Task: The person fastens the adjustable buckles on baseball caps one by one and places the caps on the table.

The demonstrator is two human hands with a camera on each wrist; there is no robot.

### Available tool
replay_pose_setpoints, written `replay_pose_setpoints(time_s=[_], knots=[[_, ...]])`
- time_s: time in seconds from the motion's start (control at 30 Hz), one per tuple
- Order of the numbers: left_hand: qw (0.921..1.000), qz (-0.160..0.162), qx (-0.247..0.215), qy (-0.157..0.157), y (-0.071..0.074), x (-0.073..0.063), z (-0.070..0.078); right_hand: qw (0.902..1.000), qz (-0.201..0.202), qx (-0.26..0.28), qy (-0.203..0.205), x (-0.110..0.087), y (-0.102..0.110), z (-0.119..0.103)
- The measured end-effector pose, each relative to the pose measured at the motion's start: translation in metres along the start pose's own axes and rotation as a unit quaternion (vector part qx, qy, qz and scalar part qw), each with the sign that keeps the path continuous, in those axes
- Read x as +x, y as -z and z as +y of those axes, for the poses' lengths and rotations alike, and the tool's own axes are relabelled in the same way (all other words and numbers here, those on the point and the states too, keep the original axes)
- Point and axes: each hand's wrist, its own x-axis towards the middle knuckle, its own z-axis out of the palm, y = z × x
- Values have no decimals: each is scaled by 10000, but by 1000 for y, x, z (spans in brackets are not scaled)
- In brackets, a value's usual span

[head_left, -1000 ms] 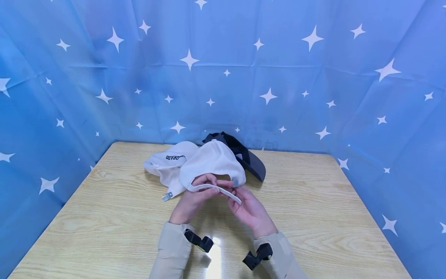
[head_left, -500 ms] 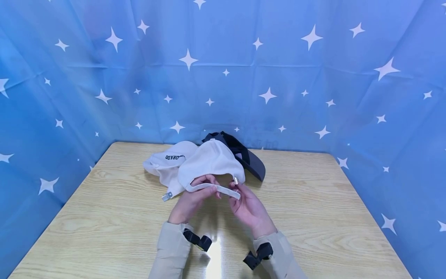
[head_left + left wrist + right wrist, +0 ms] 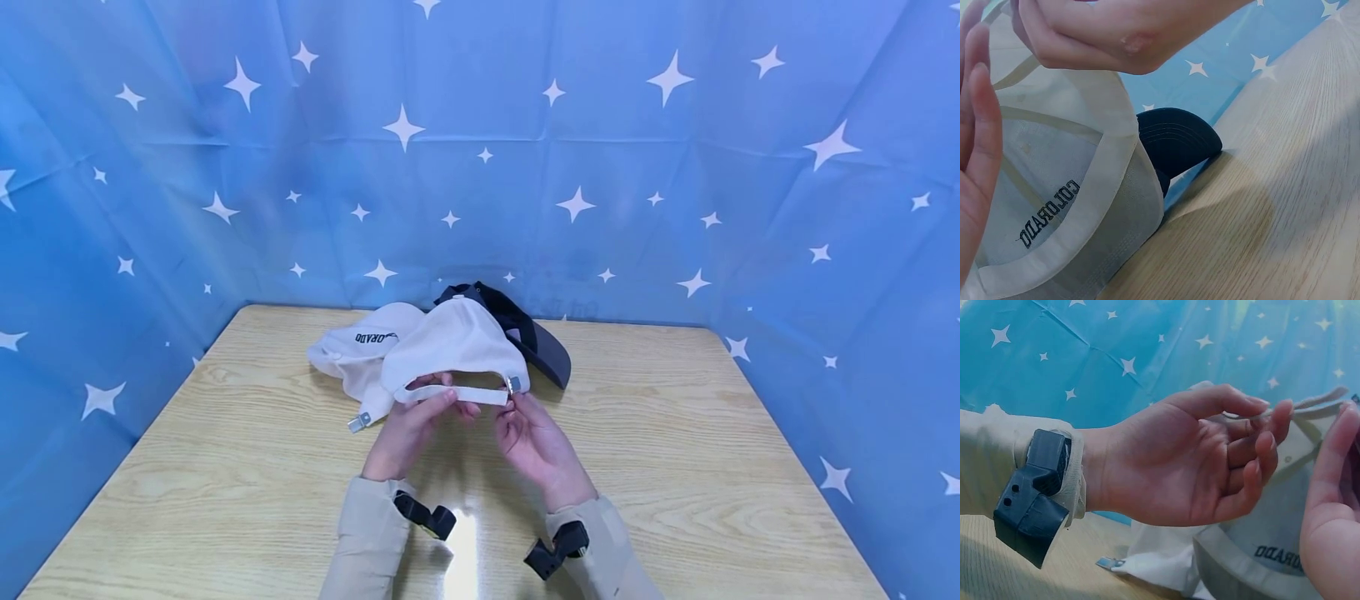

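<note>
A white baseball cap (image 3: 453, 342) is held up over the table, its back opening towards me. My left hand (image 3: 408, 429) pinches its back strap (image 3: 480, 395), thumb on the near side. The strap runs almost level, and its free end sits right beside a metal buckle (image 3: 513, 384). At that buckle, the thumb and fingertips of my right hand (image 3: 540, 450) grip the cap's edge. From the left wrist, the cap's inside shows with dark COLORADO lettering (image 3: 1047, 215) and my right hand (image 3: 1091, 31) above it. The right wrist view shows my left palm (image 3: 1191, 456).
A second white cap (image 3: 356, 346) with dark lettering lies behind on the left, its buckled strap end (image 3: 360, 422) pointing forward. Behind on the right is a dark cap (image 3: 551, 358). A blue star-patterned curtain (image 3: 480, 150) surrounds the wooden table (image 3: 712, 450).
The strap's free end has risen from a downward slant to nearly level, up to the buckle. The buckle has turned in my right fingers; both hands have hardly shifted.
</note>
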Motion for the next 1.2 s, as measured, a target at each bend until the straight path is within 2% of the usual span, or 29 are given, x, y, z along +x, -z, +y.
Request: replay_pose_setpoints(time_s=[0.17, 0.33, 0.67, 0.8, 1.03, 1.2], knots=[[9994, 316, -125, 87, 1, 1, -2, 9999, 60, -28, 129, 1, -1, -1], [9987, 473, -114, 136, 2, 1, -2, 9996, 152, -131, 214, 1, -3, -2], [9983, 553, 135, 105, 5, 3, -3, 9940, 759, -602, 515, 1, -9, -1], [9974, 619, 348, 117, 1, 3, 4, 9893, 1017, -840, 622, 2, -13, 0], [9948, 773, 655, 138, -3, 1, 9, 9861, 955, -1063, 847, 3, -12, 0], [9954, 734, 591, 182, -3, 1, 8, 9769, 1173, -1457, 1033, 4, -12, 1]])
